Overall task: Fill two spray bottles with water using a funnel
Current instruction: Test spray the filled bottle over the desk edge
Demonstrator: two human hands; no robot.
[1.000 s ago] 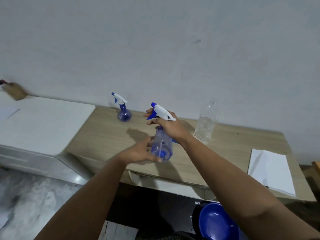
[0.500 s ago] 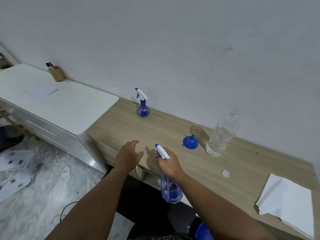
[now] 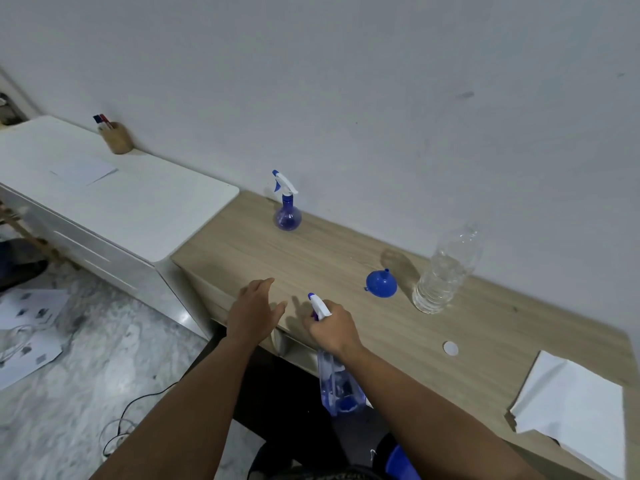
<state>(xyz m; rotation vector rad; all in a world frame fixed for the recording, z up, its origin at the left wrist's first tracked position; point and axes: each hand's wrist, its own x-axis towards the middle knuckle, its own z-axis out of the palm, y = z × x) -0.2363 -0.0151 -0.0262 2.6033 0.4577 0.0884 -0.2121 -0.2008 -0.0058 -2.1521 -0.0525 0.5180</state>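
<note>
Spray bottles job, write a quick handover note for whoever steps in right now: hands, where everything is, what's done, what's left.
Right hand grips the near spray bottle by its sprayer head, holding it off the front edge of the wooden desk; some water shows in it.
Left hand is open over the desk edge, holding nothing.
Far spray bottle stands by the wall, sprayer on; its fill level is unclear.
Blue funnel lies on the desk beside the clear water bottle, uncapped and part full; white cap lies nearby.
Left: check the far bottle and fill it if needed, then set the near one down.
</note>
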